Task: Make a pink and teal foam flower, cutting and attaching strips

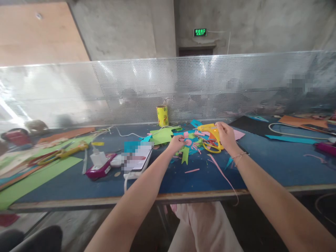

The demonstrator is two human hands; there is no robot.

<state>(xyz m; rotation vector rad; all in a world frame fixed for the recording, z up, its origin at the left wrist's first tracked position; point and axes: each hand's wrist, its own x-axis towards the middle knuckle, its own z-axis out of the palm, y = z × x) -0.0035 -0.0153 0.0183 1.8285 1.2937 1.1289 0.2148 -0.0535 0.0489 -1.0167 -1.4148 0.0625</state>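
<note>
My right hand (226, 135) is wrapped round the handle of a yellow glue gun (208, 129), its nozzle pointing left. In my left hand (176, 144), the fingers are pinched at the edge of a small paper piece with a pink round centre (188, 142). A green notched paper strip (185, 155) hangs just below that centre; whether it is joined on cannot be made out. Yellow-handled scissors (214, 148) lie under the glue gun. Around both hands are scraps of pink, blue and green paper, with a larger green sheet (162, 135) behind my left hand.
A phone (138, 159) lies left of my left forearm, beside a purple power strip (101, 167) with a white plug. Behind stands a yellow roll (162, 116) before a perforated metal screen (141, 87). Coloured paper sheets lie at both sides. A long pink strip (223, 173) overhangs the front edge.
</note>
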